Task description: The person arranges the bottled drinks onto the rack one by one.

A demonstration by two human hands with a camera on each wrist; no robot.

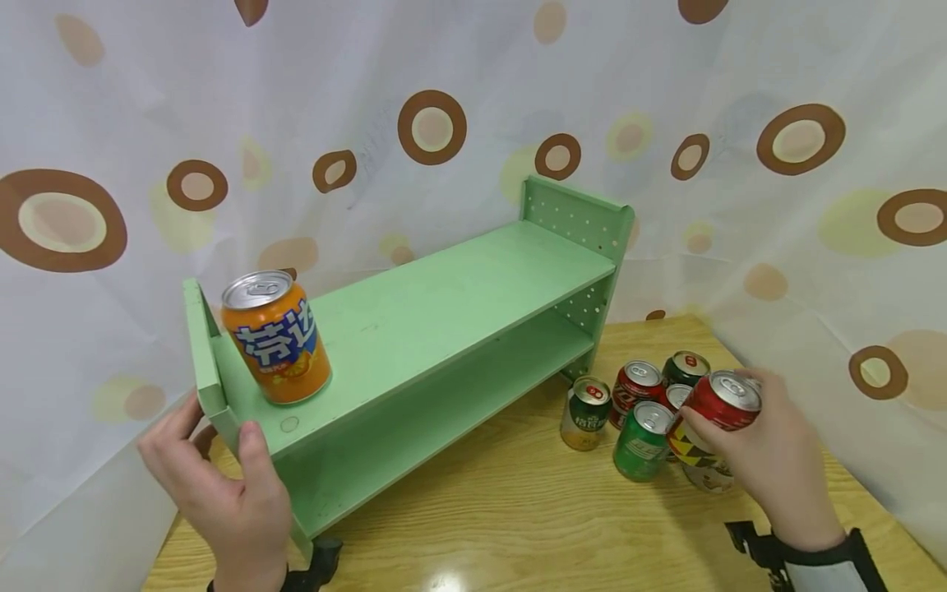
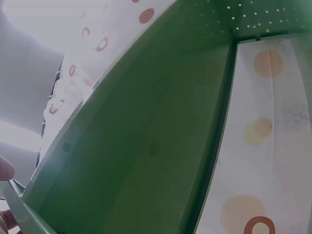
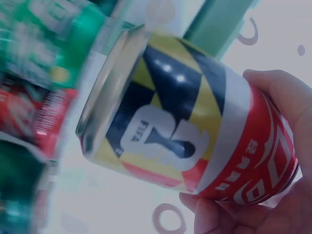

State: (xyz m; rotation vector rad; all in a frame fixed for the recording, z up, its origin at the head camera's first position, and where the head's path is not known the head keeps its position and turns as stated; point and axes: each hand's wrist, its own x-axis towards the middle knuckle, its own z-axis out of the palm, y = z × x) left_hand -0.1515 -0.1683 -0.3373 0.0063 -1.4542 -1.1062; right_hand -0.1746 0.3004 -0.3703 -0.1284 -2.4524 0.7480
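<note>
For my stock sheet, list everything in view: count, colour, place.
Table: one, tan, foreground
Shelf: one, green, on table
Shelved can: one, orange, top board's left end
Loose cans: at least five, red, green and green-gold, right of shelf
Held can: one, red-yellow-black, in right hand
Backdrop: one, white with brown and yellow spots, behind
Light patches: two, white, left wrist view
Wristbands: two, black, at wrists
Left hand: one, bare, gripping shelf's left end
Right hand: one, bare, gripping held can
</note>
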